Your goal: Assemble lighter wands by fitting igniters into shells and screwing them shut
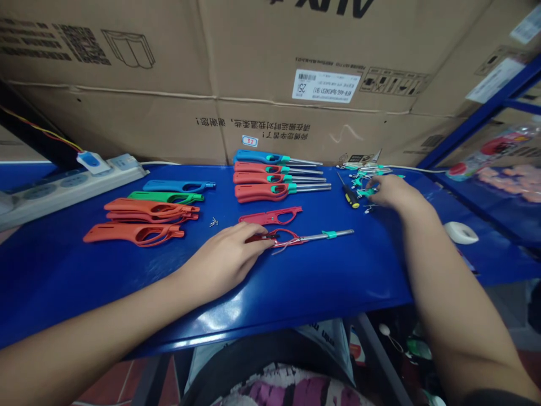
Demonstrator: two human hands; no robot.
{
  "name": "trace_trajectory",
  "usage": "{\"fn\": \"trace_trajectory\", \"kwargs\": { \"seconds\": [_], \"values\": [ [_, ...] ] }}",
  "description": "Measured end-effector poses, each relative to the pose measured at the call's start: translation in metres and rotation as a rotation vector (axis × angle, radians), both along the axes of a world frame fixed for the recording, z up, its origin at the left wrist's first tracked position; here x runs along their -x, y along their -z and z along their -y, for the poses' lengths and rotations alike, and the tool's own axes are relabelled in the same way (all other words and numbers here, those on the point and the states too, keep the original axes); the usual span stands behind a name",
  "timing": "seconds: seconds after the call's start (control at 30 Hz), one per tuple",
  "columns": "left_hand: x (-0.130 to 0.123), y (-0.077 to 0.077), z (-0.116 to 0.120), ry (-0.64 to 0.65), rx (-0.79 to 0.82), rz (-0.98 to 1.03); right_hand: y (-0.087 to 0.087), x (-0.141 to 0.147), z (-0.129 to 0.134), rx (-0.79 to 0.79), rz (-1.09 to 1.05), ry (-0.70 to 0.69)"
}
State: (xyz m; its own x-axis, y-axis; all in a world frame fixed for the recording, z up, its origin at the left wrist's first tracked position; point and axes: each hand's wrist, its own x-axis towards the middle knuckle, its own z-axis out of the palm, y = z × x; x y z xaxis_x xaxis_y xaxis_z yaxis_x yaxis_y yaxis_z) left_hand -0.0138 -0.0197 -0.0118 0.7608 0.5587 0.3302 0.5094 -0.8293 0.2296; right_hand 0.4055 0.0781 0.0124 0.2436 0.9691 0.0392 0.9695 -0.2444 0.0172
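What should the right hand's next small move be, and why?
Probably pinch one small teal plastic piece with the bare right hand: that hand is right at the loose cluster of teal-and-metal parts, while the bare left hand holds the open red plastic lighter half with a silver metal tube.

On our surface (pixel 329 282) we see handle shells (pixel 139 207) left, lighters (pixel 262 177) in the middle, an open lighter (pixel 306 238) before them, a screwdriver (pixel 350 197) right, and cardboard (pixel 253 62) behind.
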Motion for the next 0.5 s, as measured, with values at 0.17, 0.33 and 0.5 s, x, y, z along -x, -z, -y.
{"fn": "trace_trajectory", "kwargs": {
  "seconds": [0.17,0.33,0.5],
  "values": [
    [-0.001,0.000,0.000,-0.002,0.020,0.039,-0.006,0.008,0.003,0.068,0.006,0.139],
    [-0.001,0.000,-0.001,-0.013,0.038,0.018,-0.014,0.014,0.007,0.054,-0.006,0.148],
    [0.000,0.000,0.000,-0.010,0.042,0.010,-0.010,0.012,0.005,0.062,-0.029,0.119]
  ]
}}
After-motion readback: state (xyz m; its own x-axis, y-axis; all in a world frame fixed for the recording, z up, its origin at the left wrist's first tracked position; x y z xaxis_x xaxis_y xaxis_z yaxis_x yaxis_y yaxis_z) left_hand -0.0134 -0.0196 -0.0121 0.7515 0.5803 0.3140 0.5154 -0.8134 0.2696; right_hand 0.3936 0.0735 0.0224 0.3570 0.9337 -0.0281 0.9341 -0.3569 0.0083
